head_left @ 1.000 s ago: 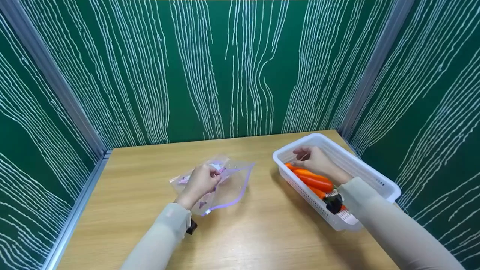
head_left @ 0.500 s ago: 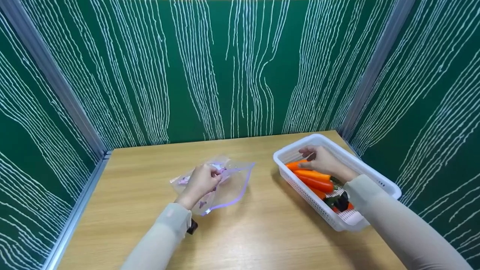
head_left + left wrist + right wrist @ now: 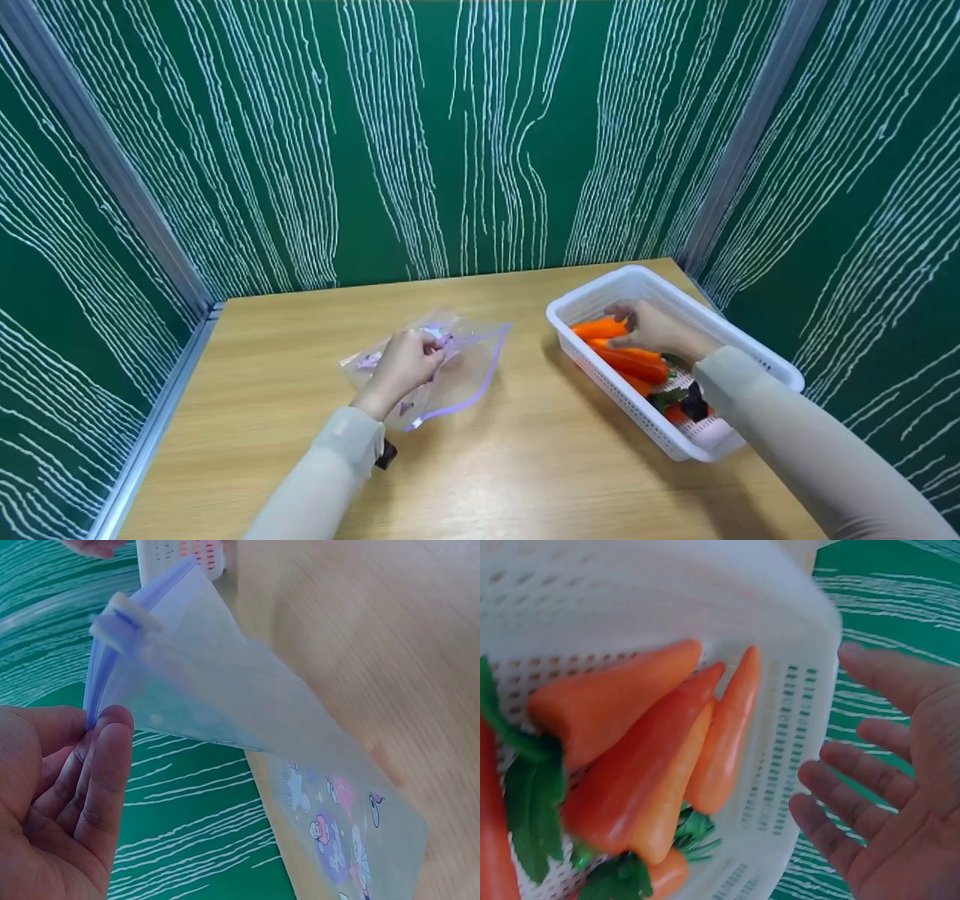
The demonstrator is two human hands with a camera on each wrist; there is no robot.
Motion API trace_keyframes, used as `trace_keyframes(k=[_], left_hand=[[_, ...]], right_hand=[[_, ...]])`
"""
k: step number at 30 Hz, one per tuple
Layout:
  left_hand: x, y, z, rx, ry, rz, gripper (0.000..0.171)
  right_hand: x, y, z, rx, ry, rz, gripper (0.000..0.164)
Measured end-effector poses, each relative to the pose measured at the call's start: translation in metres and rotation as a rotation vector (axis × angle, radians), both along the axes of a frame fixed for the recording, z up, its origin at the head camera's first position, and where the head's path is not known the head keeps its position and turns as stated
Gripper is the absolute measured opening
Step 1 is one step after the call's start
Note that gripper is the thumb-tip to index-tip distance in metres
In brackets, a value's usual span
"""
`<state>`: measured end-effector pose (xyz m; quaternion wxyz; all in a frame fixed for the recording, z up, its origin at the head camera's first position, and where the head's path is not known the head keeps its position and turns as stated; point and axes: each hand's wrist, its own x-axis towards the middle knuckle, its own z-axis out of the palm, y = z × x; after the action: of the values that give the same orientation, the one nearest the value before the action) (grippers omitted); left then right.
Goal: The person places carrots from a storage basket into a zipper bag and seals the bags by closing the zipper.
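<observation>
Left grip [image 3: 405,360] pinches bag [image 3: 466,375] at rim; vegetables [image 3: 628,365] below right grip [image 3: 660,330].

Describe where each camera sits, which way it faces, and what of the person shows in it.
Head: worn on the head, facing forward and down at the plastic bag and white basket; shows the left hand, right hand and sleeves.
Left wrist: worn there, facing the bag's edge, which the left hand pinches; a bit of the right hand shows at top.
Right wrist: worn there, facing the basket's vegetables; the right hand shows.
Shared: head and left wrist both show the bag.
</observation>
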<state>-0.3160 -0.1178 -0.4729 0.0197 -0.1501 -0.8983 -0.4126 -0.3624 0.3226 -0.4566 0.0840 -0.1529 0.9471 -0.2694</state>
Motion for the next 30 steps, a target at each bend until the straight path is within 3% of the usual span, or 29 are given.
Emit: trace_keyframes(k=[5,15,24,30], left_hand=[[-0.001,0.001,-0.002,-0.002,0.028,-0.015,0.019],[-0.002,0.004,-0.002,0.004,0.014,-0.009,0.023],[0.000,0.006,-0.001,0.000,-0.027,0.014,0.018],[-0.002,0.006,-0.002,-0.003,0.037,-0.003,0.025]], right_hand=[[0.002,0.011,-0.004,0.013,-0.053,0.000,0.071],[-0.006,0.022,-0.018,0.074,-0.100,0.017,0.069],[-0.010,0.030,-0.029,0.093,-0.197,-0.010,0.074],[-0.013,0.037,-0.031,0.116,-0.215,0.018,0.071]])
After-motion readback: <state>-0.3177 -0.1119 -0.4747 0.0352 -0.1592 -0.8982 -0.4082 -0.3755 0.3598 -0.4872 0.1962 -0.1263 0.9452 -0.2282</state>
